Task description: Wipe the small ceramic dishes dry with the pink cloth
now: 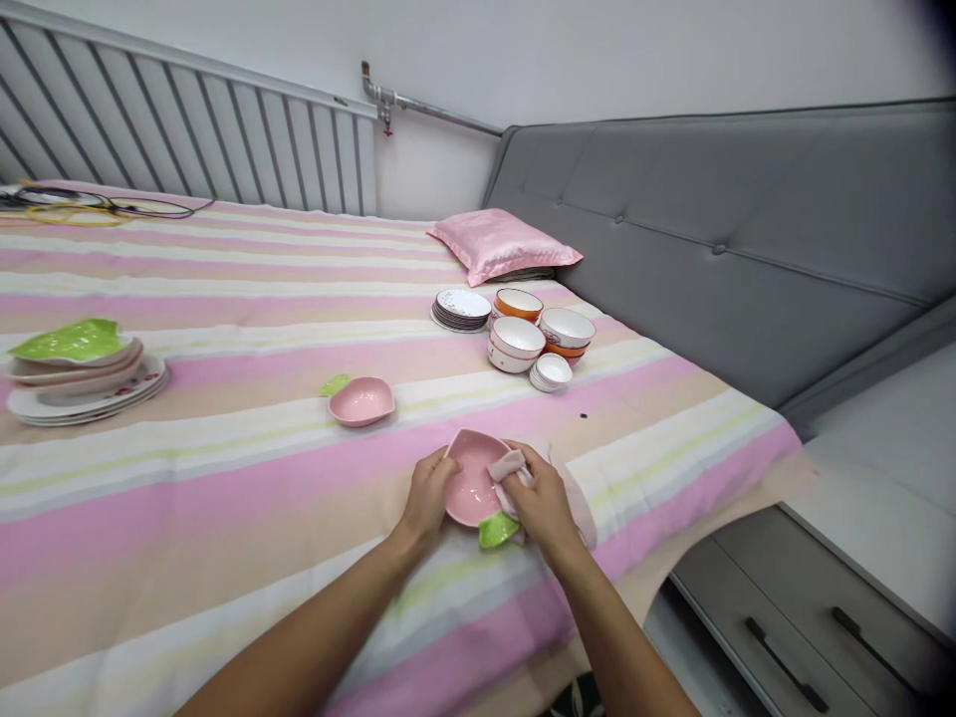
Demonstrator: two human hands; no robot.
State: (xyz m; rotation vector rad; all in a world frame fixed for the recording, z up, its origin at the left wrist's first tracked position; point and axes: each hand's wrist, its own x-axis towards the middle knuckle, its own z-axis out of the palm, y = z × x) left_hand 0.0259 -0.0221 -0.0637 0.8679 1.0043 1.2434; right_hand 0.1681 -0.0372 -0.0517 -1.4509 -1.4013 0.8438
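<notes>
A pink peach-shaped bowl (472, 488) with a green leaf handle is held tilted above the striped bedspread. My left hand (428, 498) grips its left rim, thumb on the inside. In my right hand (544, 503) is a pale pink cloth (512, 468), pressed against the right inner wall of the bowl, with its loose end hanging behind that hand. A second pink bowl (361, 401) of the same shape, its leaf pointing left, lies on the bedspread just beyond my left hand.
Stacked bowls (517, 341), small white dishes (553, 371) and a pile of plates (463, 307) stand ahead, before a pink pillow (502, 244). At left, leaf-topped dishes (75, 344) rest on plates (90, 400). Cables (90, 207) lie far left. A grey headboard (717, 199) borders the right.
</notes>
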